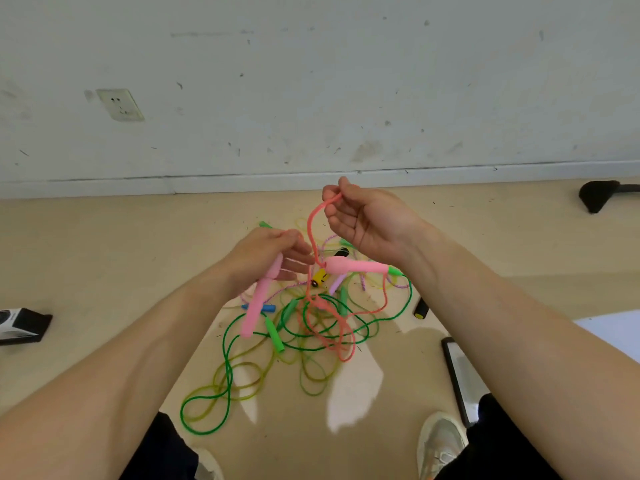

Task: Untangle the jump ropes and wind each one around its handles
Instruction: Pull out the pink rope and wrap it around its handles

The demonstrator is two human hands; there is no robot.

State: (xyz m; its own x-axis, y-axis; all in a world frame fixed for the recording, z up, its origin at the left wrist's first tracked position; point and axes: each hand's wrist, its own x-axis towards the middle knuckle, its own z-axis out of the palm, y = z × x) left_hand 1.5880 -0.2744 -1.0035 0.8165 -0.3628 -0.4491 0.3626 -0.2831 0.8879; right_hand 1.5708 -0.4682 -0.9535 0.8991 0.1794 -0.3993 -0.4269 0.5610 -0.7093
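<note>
Green-and-yellow plastic jump-rope tangle (304,336) lies on beige floor (104,254) ahead of feet; salmon-pink plastic cord (309,225) rises from it, pinched in curled right grip (367,223); left grip (263,252) wraps long pink tubular handle (258,299); second pink handle (356,266) dangles between; probably best: lift cord slowly, shaking loops free; scuffed white wall (311,81) behind.

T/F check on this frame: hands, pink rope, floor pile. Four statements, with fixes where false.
1. The left hand holds a pink handle. True.
2. The right hand is empty. False: it pinches the pink cord.
3. The green rope lies on the floor. True.
4. The pink cord is already wound around its handles. False: it hangs loose down into the pile.
</note>
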